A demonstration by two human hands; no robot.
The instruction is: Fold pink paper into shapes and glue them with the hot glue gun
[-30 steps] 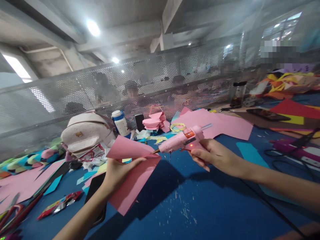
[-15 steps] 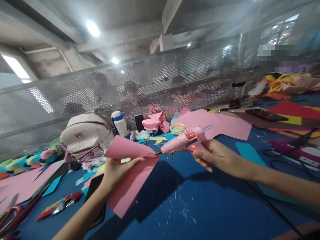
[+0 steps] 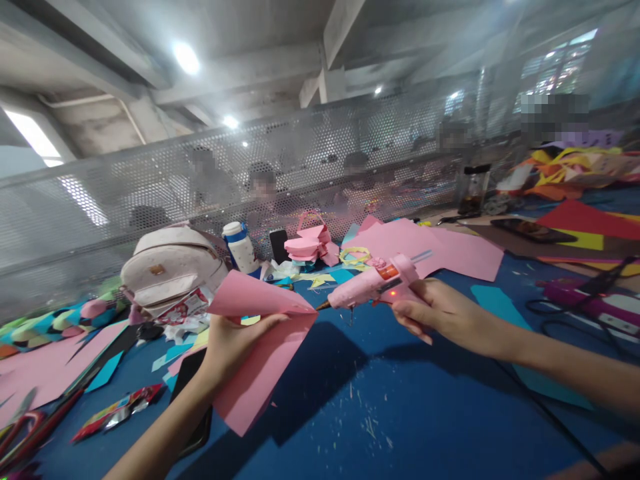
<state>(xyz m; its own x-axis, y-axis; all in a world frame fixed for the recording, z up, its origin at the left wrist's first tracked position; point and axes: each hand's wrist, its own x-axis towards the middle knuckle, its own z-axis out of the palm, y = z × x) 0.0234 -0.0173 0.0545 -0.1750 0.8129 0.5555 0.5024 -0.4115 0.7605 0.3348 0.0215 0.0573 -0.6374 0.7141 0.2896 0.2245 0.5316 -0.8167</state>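
Observation:
My left hand (image 3: 231,347) is closed on a folded pink paper sheet (image 3: 260,360), held up above the blue table (image 3: 400,427). The sheet's upper flap points right. My right hand (image 3: 440,313) grips a pink hot glue gun (image 3: 373,283) with a lit red lamp. Its nozzle points left and sits just right of the paper's folded tip, a small gap apart. A glue stick pokes out of the gun's back.
A pale backpack (image 3: 170,263), a white bottle with blue cap (image 3: 241,247), pink folded paper pieces (image 3: 310,241) and large pink sheets (image 3: 430,243) lie behind. A phone (image 3: 193,393) lies under my left arm. Cables and a purple tool (image 3: 590,303) sit right. Other people sit behind a perforated screen (image 3: 300,167).
The glue gun and my right hand have drawn slightly to the right, away from the paper's tip. My left hand and the paper have stayed almost still.

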